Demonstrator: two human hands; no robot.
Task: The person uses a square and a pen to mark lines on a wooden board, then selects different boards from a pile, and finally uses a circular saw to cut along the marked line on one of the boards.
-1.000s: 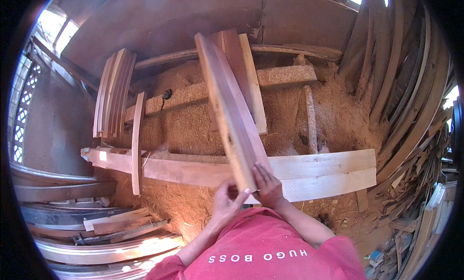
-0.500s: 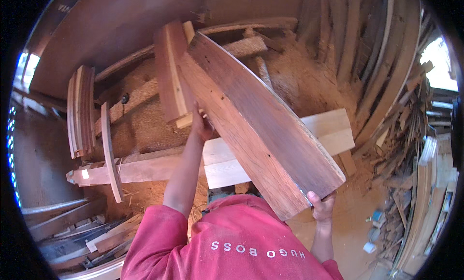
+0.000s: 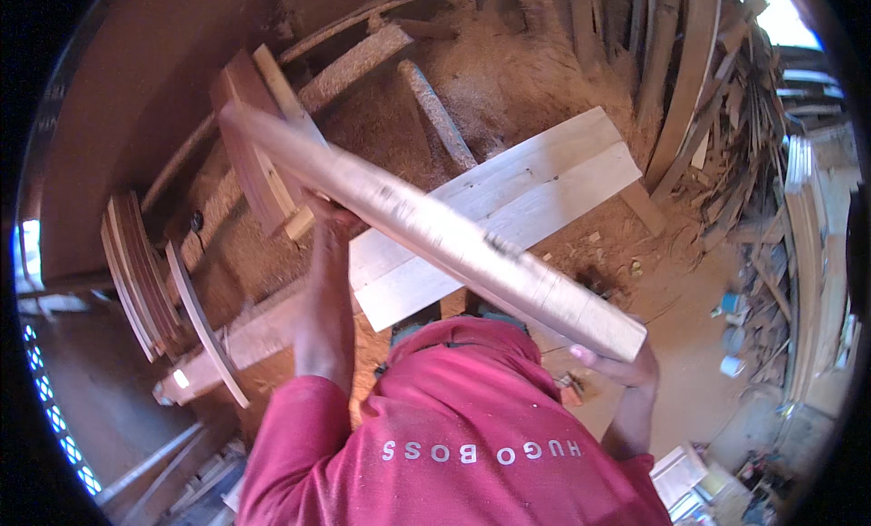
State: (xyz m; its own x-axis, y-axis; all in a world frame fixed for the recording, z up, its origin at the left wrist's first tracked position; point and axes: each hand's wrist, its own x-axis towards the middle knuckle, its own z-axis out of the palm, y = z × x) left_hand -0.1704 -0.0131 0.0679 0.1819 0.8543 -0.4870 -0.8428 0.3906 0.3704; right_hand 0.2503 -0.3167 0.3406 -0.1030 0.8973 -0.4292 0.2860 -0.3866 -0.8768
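A long, thick wooden plank slants across the view in front of my chest, its narrow lighter edge turned up. My left hand grips it from beneath toward its far left part, with most fingers hidden behind the wood. At the near right end my right hand is closed round the plank, thumb showing on the lower side. Below the plank lie pale, smooth boards, side by side. Beyond my left hand rest reddish-brown planks with a light strip, partly covered by the held plank.
A long beam runs under the pale boards to the left. A thin curved strip crosses it, beside stacked boards. Sawdust covers the ground. Offcuts pile up at the right, near tall leaning planks.
The plank has been turned in my hands, from showing two broad faces to showing its narrow edge. The view has shifted, and more of the pale boards shows.
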